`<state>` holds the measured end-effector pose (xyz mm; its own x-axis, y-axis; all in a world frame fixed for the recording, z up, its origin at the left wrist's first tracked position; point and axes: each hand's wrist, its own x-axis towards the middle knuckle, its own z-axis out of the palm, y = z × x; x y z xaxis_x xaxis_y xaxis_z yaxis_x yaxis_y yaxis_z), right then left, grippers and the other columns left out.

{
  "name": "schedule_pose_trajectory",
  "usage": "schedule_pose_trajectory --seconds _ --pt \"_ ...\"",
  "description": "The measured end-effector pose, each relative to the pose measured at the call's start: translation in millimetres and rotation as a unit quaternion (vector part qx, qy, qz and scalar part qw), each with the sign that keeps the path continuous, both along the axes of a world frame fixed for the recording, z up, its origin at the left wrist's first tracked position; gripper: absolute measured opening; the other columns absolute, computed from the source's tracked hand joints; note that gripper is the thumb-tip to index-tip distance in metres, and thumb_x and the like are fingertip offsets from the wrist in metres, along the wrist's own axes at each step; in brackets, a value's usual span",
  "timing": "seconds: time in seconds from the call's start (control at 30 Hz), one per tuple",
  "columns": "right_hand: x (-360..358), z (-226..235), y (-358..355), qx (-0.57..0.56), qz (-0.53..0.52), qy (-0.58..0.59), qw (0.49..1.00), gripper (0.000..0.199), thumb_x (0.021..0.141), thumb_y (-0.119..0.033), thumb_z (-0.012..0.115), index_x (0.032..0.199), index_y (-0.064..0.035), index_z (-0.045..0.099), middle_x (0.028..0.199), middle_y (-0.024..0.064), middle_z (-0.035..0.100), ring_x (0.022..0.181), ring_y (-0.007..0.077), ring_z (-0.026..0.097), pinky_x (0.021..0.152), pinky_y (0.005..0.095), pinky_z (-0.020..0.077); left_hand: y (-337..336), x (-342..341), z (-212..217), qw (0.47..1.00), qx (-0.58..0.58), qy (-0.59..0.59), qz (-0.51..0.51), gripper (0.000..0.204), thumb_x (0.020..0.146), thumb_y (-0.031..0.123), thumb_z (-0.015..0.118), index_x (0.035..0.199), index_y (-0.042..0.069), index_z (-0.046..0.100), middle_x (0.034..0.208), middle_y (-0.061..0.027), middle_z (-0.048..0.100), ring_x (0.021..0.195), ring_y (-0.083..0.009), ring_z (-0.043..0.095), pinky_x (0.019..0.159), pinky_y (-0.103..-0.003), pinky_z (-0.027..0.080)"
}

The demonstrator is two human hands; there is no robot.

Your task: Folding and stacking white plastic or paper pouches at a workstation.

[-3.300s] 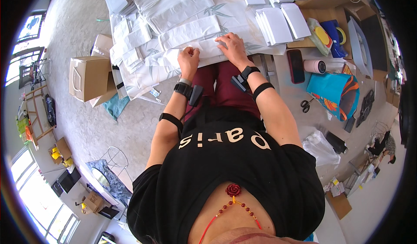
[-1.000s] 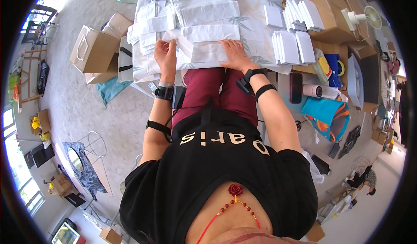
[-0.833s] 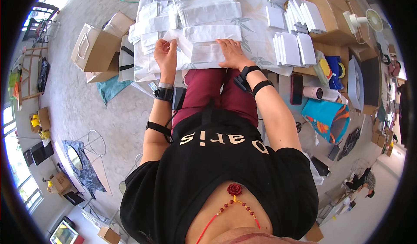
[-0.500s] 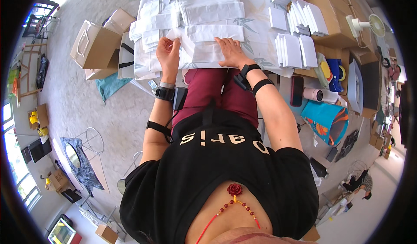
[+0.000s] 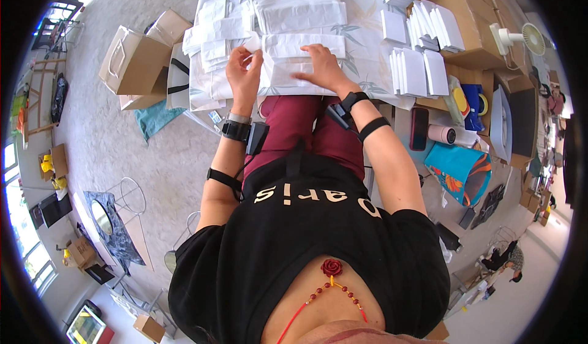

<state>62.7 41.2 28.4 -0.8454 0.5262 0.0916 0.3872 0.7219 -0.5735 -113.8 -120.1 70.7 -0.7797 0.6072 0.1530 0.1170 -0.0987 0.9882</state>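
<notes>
A white folded paper bag lies flat at the near edge of the table, in front of my lap. My left hand pinches its upper left corner between thumb and fingers. My right hand rests flat on the bag's right part, fingers spread, pressing it down. More white bags lie stacked behind it and in a loose heap to its left. Both wrists carry black bands.
Small white folded stacks stand to the right, before brown cardboard boxes and a small white fan. A brown carton sits on the floor at left. A phone, a roll and a teal bag lie right of my legs.
My left hand has gone from lying flat on the bag to pinching and lifting its upper left corner. My right hand stays pressed on the bag. The view has shifted a little.
</notes>
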Motion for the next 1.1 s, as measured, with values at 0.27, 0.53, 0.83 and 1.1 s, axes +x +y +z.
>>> schedule_pose_trajectory --seconds 0.27,0.53,0.83,1.1 --pt "-29.5 109.1 -15.7 -0.280 -0.110 0.132 0.945 0.054 0.092 -0.040 0.079 0.118 0.0043 0.065 0.104 0.0108 0.071 0.094 0.0174 0.071 0.080 0.0312 0.0585 38.1 43.7 27.5 0.967 -0.001 0.253 -0.028 0.027 0.084 0.005 0.081 0.108 0.002 0.070 0.119 -0.0128 0.071 0.106 -0.0273 0.069 0.092 -0.038 0.056" --pt "0.7 95.8 4.1 -0.298 -0.186 0.270 0.897 0.027 0.093 -0.014 0.068 0.110 0.0064 0.067 0.093 0.0142 0.075 0.075 0.0194 0.077 0.068 0.0296 0.0604 7.7 58.7 -27.7 0.930 -0.196 0.310 0.022 0.108 0.064 0.023 0.096 0.152 0.012 0.034 0.154 -0.0197 0.037 0.144 -0.0412 0.034 0.119 -0.055 0.023" --pt "92.8 95.7 36.9 -0.347 -0.243 0.249 0.871 0.023 0.100 -0.013 0.068 0.118 0.0025 0.067 0.104 0.0067 0.071 0.090 0.0110 0.068 0.078 0.0272 0.0595 -3.5 60.8 -88.6 0.927 -0.215 0.306 -0.013 0.064 0.073 0.007 0.079 0.129 0.008 0.049 0.137 -0.0153 0.052 0.132 -0.0362 0.047 0.111 -0.049 0.035" --pt "149.0 25.1 54.9 -0.348 -0.297 0.189 0.869 0.024 0.099 -0.016 0.069 0.115 0.0021 0.068 0.100 0.0058 0.072 0.085 0.0107 0.068 0.074 0.0256 0.0567 2.4 62.9 -96.5 0.908 -0.219 0.353 -0.049 0.041 0.074 0.003 0.073 0.112 0.010 0.057 0.125 -0.0098 0.057 0.122 -0.0332 0.052 0.104 -0.047 0.038"
